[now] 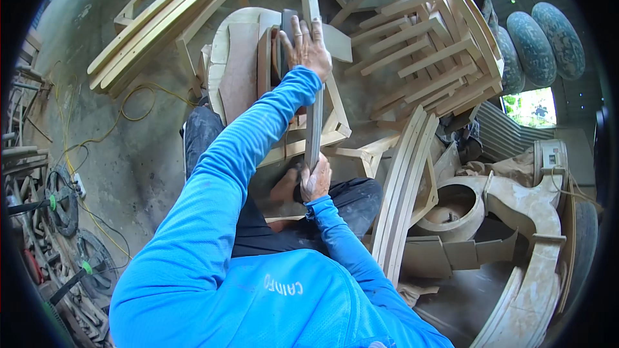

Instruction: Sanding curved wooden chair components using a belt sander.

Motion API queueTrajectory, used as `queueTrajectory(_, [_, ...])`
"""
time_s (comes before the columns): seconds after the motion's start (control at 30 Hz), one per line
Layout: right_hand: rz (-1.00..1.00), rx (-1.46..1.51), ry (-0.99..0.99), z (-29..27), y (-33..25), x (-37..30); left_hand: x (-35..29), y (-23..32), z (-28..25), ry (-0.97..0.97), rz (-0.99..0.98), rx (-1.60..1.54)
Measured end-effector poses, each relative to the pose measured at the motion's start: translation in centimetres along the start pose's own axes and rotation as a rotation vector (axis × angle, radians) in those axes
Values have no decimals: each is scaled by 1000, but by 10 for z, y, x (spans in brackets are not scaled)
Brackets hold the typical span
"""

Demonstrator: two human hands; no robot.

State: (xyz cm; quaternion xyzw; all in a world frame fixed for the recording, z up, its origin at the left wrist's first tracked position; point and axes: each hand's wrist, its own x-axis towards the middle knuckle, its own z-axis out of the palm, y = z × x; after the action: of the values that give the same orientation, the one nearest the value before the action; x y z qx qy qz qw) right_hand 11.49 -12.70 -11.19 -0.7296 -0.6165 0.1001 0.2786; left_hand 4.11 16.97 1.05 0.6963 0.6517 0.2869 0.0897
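A long, slightly curved wooden strip (313,125) runs lengthwise in front of me, from near my lap to beyond the top of the picture. My left hand (307,49) lies over it farther away, fingers stretched out and spread; its thumb and palm side are hidden. My right hand (316,179) is closed around the near end of the strip. Beside my left fingers stands a narrow dark grey piece (288,22), which I cannot identify. Under and left of the strip is a pale wooden seat-like panel (235,64), with a light wooden frame (332,134) around the strip's middle.
Wooden frames (164,22) lie at the far left, and a slatted stack (432,51) stands at the far right. Curved strips (405,187) lean by my right knee. A large pale machine (516,200) stands right. A yellow cord (106,135) crosses the floor at left.
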Motion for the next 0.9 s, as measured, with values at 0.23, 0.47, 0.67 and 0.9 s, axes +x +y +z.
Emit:
queueTrajectory(0.23, [32, 342, -49, 7, -2, -39, -18, -17, -27, -112, 6, 72])
queueTrajectory(0.47, [385, 68, -437, -9, 32, -80, 3, -32, -26, -80, 2, 24])
queueTrajectory(0.67, [364, 56, -318, -12, 20, -70, -20, -25, -7, -5, -14, 9])
queueTrajectory(0.9, [258, 140, -274, -20, 19, -70, -1, -37, 5, 58, 47, 14])
